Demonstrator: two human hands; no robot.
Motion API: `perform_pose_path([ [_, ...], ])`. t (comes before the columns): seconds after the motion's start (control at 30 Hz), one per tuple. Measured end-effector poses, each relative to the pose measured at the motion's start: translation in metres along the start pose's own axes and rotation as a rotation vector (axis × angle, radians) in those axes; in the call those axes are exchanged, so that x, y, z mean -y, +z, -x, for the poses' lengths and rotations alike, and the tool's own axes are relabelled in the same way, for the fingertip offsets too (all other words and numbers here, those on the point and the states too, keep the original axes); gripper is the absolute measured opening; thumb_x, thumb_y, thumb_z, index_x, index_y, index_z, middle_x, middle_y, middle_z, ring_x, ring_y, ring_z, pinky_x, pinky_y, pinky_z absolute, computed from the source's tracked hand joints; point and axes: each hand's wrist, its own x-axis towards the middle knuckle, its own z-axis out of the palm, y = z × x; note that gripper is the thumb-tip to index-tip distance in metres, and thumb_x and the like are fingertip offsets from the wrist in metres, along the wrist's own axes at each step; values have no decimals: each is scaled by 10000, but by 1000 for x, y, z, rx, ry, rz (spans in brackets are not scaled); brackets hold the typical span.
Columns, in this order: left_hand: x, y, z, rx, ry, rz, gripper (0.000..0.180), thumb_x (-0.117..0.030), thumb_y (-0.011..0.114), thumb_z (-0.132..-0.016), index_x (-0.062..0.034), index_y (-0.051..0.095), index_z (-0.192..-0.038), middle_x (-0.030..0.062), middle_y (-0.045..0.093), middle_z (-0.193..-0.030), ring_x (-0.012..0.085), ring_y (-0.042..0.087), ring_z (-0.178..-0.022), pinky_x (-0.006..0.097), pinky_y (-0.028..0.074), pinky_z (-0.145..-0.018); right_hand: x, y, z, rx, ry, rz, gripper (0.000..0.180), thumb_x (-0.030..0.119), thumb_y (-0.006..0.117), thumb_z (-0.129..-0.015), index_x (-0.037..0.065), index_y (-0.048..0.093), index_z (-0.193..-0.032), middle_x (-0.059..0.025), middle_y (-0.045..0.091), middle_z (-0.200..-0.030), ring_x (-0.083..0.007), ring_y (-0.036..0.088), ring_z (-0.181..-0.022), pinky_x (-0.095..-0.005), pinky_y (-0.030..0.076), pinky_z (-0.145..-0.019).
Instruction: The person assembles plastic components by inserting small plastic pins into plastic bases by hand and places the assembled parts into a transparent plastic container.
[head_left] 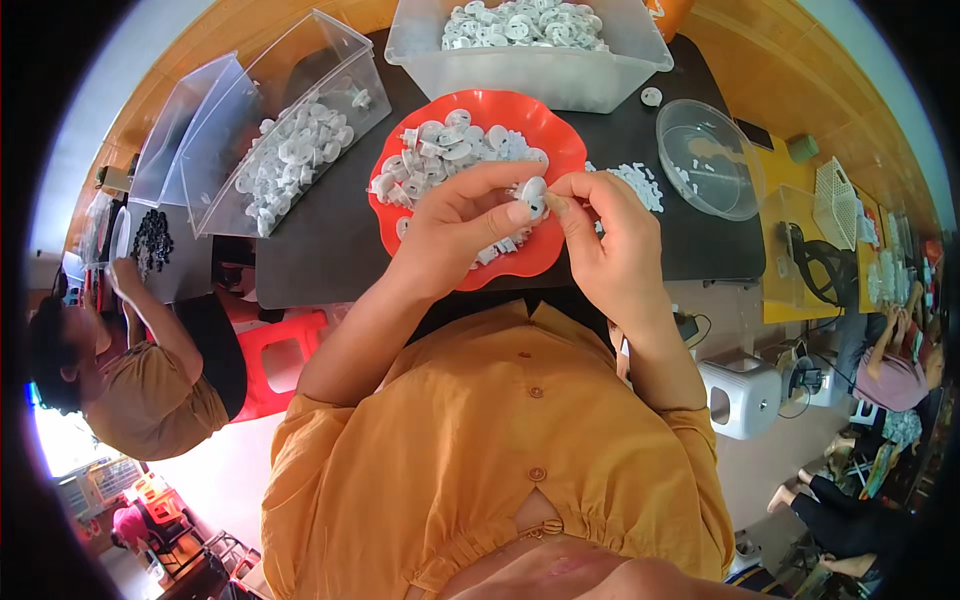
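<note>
My left hand [465, 222] pinches a small white round plastic part [533, 192] between thumb and fingers, above a red scalloped bowl [548, 112]. Right beside it, my right hand [608, 228] has its thumb and forefinger pressed together at the part's edge. Whatever those right fingertips grip is too small to make out. Many similar white plastic parts [458, 135] fill the bowl under my hands. To the right of the bowl lies a heap of small white plastic pieces [636, 184], partly hidden by my right hand.
A translucent bin [520, 80] of white parts stands at the back, and a clear slanted box [345, 118] holds more at left. A round clear tray [712, 205] sits on the dark table [320, 245] at right. A person [160, 380] works at far left; others are at far right.
</note>
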Motion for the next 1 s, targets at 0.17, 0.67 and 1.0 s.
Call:
perform_pose_path([
  [0.17, 3, 3, 3, 18, 317, -206, 368, -17, 650, -931, -43, 592, -1293, 43, 561, -1290, 143, 554, -1151, 321, 490, -962, 12, 1, -3, 29, 159, -2, 60, 61, 642, -902, 21, 616, -937, -119, 642, -834, -276, 623, -717, -358, 498, -621],
  [0.67, 2, 8, 8, -89, 489, -278, 395, 103, 657, -861, -15, 610, -1236, 106, 566, -1265, 209, 619, -1102, 356, 583, -926, 9, 15, -4, 55, 341, -500, 91, 58, 646, -927, -4, 635, -992, -63, 675, -869, -142, 629, -718, -289, 512, -634],
  [1.0, 5, 12, 10, -132, 489, -172, 398, 79, 676, -869, 8, 603, -1254, 116, 565, -1252, 201, 597, -1123, 343, 587, -911, 10, 28, -4, -3, 414, -910, 105, 63, 667, -937, -17, 649, -1001, -42, 668, -859, -82, 609, -717, -227, 511, -651],
])
